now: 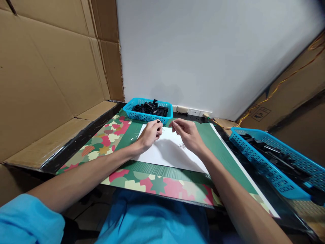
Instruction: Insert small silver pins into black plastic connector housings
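Observation:
Above a white sheet [167, 154], my left hand [149, 135] is curled closed, and a bit of a small black part [159, 121] shows at the top of its fingers. Most of that part is hidden by the hand. Facing it across a narrow gap is my right hand [188, 133], its thumb and index finger pinched together. Whatever sits in that pinch is too small to make out. Small shiny metal pieces [182, 146] lie on the sheet beside my right hand.
A blue basket [147, 118] of black plastic parts [152, 108] stands behind the hands. Another blue basket [269, 179] with long black parts [276, 154] is at the right. A patterned green mat [225, 149] lies beneath the sheet. Cardboard [50, 67] walls the left; power sockets [194, 112] line the back.

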Demonstrator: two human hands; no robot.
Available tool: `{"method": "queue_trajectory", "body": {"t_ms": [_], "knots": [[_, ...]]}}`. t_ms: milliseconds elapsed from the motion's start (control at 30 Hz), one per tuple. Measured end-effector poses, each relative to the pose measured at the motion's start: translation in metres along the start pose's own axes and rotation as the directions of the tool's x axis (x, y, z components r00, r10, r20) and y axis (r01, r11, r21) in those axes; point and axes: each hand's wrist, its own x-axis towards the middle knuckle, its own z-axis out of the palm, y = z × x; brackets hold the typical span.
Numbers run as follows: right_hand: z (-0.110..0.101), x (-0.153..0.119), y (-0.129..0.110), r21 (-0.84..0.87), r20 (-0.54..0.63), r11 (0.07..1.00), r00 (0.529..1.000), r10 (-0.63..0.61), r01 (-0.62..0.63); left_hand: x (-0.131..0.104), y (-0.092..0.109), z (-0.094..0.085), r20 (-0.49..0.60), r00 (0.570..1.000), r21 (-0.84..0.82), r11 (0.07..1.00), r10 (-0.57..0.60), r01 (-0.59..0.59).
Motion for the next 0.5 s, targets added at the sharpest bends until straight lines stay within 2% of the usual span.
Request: {"method": "queue_trajectory", "body": {"t_ms": [333, 500], "knots": [[0.0009, -0.0007, -0.0012, -0.027, 0.025, 1.000, 1.000, 0.002, -0.001, -0.0031, 0.0080, -0.0040, -0.009, 1.000, 0.038, 0.999, -0.002, 0.003], [0.0018, -0.0008, -0.0016, -0.091, 0.020, 0.996, 1.000, -0.007, 0.009, 0.0001, 0.0045, -0.0010, 0.003, 1.000, 0.012, 1.000, -0.021, 0.021]]}}
